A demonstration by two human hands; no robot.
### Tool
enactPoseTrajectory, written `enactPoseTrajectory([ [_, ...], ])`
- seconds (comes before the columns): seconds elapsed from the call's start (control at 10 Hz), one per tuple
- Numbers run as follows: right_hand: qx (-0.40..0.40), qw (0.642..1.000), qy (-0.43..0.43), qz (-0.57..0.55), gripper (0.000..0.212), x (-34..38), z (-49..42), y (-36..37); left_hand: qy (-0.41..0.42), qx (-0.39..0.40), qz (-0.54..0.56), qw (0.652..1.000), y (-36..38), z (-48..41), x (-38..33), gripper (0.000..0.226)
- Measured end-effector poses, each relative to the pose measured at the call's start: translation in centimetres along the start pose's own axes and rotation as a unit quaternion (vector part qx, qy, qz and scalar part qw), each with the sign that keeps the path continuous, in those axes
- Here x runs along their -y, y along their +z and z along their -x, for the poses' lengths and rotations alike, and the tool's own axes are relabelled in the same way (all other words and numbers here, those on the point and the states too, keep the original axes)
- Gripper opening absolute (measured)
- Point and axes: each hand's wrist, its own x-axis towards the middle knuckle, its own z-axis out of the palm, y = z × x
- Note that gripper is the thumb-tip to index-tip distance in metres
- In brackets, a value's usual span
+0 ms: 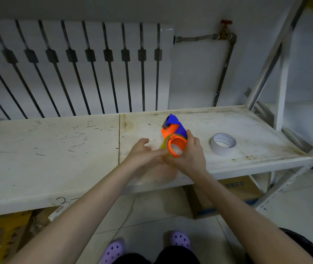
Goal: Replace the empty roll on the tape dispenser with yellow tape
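Note:
An orange and blue tape dispenser [172, 128] is held above the white shelf [56, 149], tilted away from me. Its orange hub [177, 145] faces the camera. A yellowish tape roll [164, 144] sits around the hub, partly hidden behind it. My right hand [190, 157] grips the dispenser from the right and below. My left hand [142, 155] touches the yellow roll's left edge with its fingers, the thumb raised. An empty white roll core [222, 144] lies on the shelf to the right.
A white radiator [75, 63] stands behind the shelf, with a pipe and a red valve [226, 31] to its right. A white rack upright [283, 82] rises at the right. Cardboard boxes [233, 195] sit under the shelf. My purple shoes [113, 250] are on the tiled floor.

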Motion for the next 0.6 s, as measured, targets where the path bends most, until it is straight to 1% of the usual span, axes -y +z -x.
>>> enactPoseTrajectory([
  [0.1,-0.001,0.994,0.033,0.106,0.112,-2.0,-1.5,-2.0,0.010,0.013,-0.016,1.000,-0.4,0.8,-0.3,0.069],
  [0.2,0.020,0.981,0.058,0.185,0.113,-3.0,-2.5,-2.8,0.030,0.007,-0.023,0.999,-1.1,1.1,-0.7,0.053],
  [0.3,0.056,0.969,0.074,0.229,0.119,-3.3,-2.5,-2.5,0.057,-0.002,-0.024,0.998,-1.8,1.6,-1.6,0.046],
  [0.5,0.076,0.969,0.090,0.218,0.132,-2.6,-1.6,-3.2,0.094,-0.014,-0.018,0.995,-2.7,3.1,-4.1,0.041],
  [0.6,0.026,0.985,0.037,0.164,0.124,-1.2,-1.0,-4.5,0.105,-0.029,-0.010,0.994,-3.0,4.4,-5.5,0.040],
])
